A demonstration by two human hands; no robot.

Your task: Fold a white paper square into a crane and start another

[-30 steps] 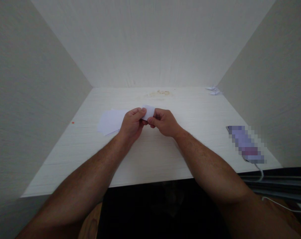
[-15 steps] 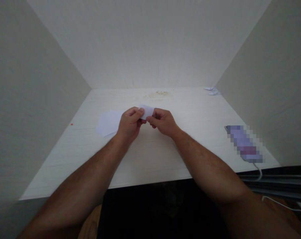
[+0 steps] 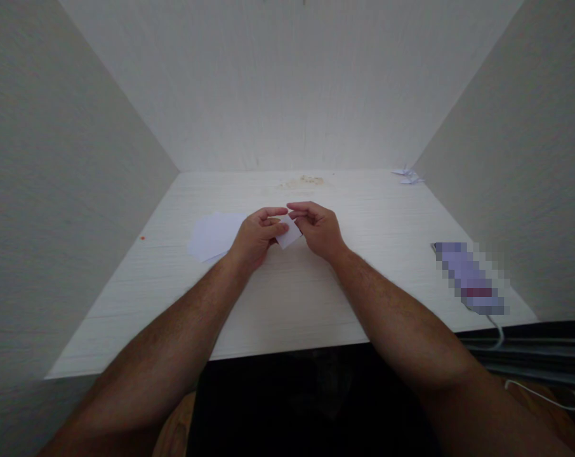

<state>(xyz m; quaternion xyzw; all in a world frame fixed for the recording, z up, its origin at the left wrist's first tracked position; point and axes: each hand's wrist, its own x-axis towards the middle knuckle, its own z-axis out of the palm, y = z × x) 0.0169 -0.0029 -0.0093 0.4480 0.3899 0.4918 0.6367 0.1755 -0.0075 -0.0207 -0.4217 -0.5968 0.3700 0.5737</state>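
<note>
A small folded piece of white paper (image 3: 289,236) is held above the middle of the table. My left hand (image 3: 260,236) pinches it, the thumb lying flat on its face and the index finger stretched out above it. My right hand (image 3: 320,230) is at the paper's right corner, thumb and fingertips closed about its edge. Behind my left wrist, several loose white sheets of paper (image 3: 211,235) lie in an overlapping pile, partly covered by that hand.
Folded white paper pieces (image 3: 407,176) lie in the far right corner. A blurred-out phone (image 3: 468,276) with a white cable (image 3: 497,331) rests near the right edge. Walls enclose the white table (image 3: 287,311) on three sides. A small red speck (image 3: 143,238) is at the left.
The folded paper has been turned so that a corner points down toward me. My left index finger has stretched out, and my right fingers have shifted up around the paper's right side.
</note>
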